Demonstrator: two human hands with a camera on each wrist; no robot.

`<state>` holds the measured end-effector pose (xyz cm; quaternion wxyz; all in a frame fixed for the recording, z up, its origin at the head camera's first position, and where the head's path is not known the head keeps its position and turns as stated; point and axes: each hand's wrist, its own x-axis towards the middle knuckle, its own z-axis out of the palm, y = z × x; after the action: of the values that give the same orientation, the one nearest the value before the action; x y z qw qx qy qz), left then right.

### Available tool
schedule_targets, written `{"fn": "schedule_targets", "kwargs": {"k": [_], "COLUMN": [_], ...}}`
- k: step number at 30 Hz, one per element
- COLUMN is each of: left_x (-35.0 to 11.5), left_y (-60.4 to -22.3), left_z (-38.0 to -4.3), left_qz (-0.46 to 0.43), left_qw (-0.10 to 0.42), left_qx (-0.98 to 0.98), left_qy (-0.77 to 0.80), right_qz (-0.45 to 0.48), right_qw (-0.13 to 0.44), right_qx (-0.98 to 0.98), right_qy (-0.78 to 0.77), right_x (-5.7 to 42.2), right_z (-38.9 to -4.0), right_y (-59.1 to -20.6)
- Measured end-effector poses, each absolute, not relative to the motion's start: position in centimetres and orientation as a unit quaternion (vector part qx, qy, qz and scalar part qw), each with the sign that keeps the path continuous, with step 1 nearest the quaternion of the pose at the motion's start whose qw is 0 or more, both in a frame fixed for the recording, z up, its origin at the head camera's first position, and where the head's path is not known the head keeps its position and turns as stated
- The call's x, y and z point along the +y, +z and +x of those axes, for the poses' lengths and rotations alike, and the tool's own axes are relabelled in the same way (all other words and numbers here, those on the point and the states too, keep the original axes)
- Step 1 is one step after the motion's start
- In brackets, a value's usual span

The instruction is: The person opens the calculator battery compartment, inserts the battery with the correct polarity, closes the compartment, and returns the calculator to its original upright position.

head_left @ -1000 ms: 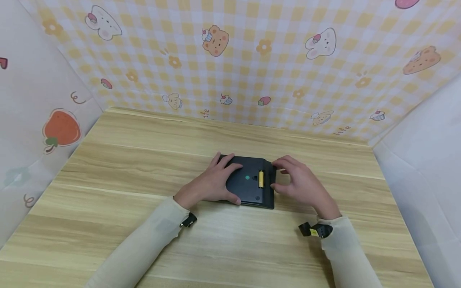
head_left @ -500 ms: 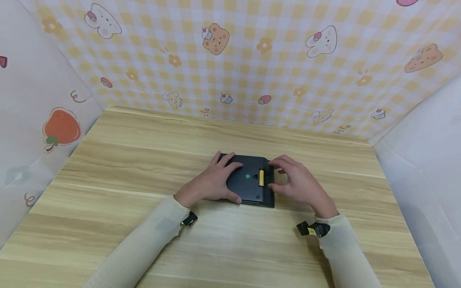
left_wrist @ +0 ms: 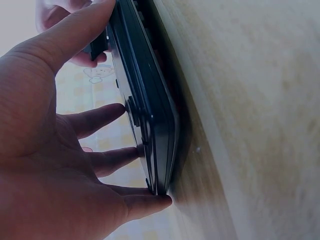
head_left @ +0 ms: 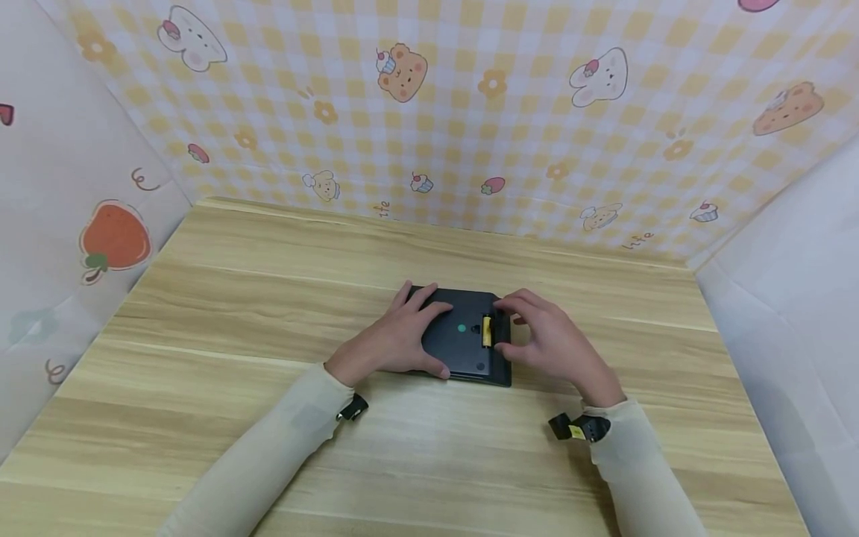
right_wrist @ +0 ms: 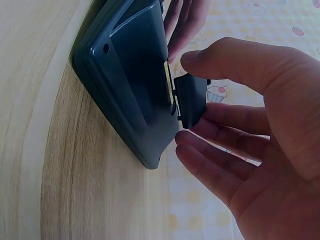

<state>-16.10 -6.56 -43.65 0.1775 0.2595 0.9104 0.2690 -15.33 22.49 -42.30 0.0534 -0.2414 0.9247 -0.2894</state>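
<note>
A black calculator lies face down, its back up. In its open battery slot sits a yellow battery. My left hand rests spread over the calculator's left part, thumb on the near edge, other fingertips on the back and at the far left corner. My right hand pinches a small black battery cover between thumb and fingers. Small tabs show on the cover. It is held tilted right beside the slot, where the battery's yellow edge shows in the right wrist view.
The calculator lies on a wood-grain table. A yellow checked backdrop with cartoon prints stands behind it, with pale side walls to the left and right. Each wrist wears a small black camera.
My right hand has moved slightly left with the battery cover, closer over the battery slot. My left hand and the calculator have kept their place.
</note>
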Motion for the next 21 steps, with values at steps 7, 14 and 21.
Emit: {"fn": "schedule_targets", "kwargs": {"k": [7, 14, 21], "left_x": [-6.51, -6.55, -6.60], "left_y": [-43.71, -43.69, -43.63], "left_z": [-16.18, -16.20, -16.16], "left_qz": [0.260, 0.260, 0.261], "left_qw": [0.176, 0.178, 0.179], "left_qx": [0.910, 0.910, 0.909], "left_qy": [0.269, 0.270, 0.271], "right_qz": [-0.244, -0.241, -0.240], "right_qw": [0.055, 0.058, 0.058], "right_qx": [0.922, 0.924, 0.925], "right_qy": [-0.296, -0.290, -0.289], "right_x": [22.24, 21.94, 21.75], "right_z": [-15.32, -15.27, -15.23], "right_y": [-42.44, -42.39, -42.39]}}
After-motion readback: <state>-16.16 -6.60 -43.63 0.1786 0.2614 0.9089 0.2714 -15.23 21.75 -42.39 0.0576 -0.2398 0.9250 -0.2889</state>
